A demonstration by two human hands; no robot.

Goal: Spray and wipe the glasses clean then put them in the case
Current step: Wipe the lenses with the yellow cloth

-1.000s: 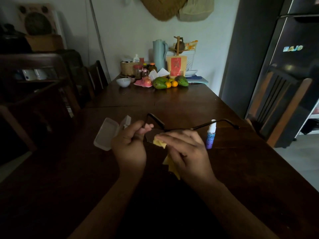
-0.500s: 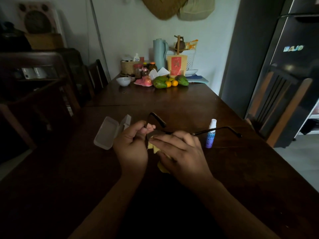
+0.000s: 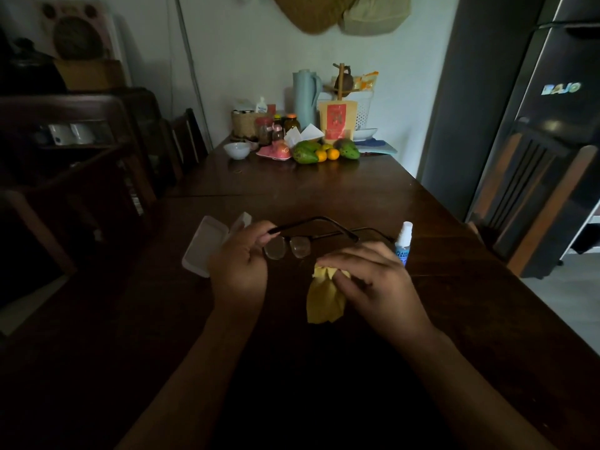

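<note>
Dark-framed glasses hover above the dark wooden table, arms unfolded and pointing away from me. My left hand pinches them at their left hinge. Both lenses show bare. My right hand sits just right of and below the lenses, its fingers closed on a crumpled yellow cloth that hangs down from it. The cloth is off the lenses. A white glasses case lies open on the table behind my left hand. The small spray bottle stands upright behind my right hand.
The far end of the table holds a white bowl, mangoes and oranges, jars and a pale blue jug. Wooden chairs stand on the left and right. A dark fridge is at the right.
My right hand has pulled the yellow cloth off the lens and moved right and down. The glasses have turned so both lenses face me, uncovered.
</note>
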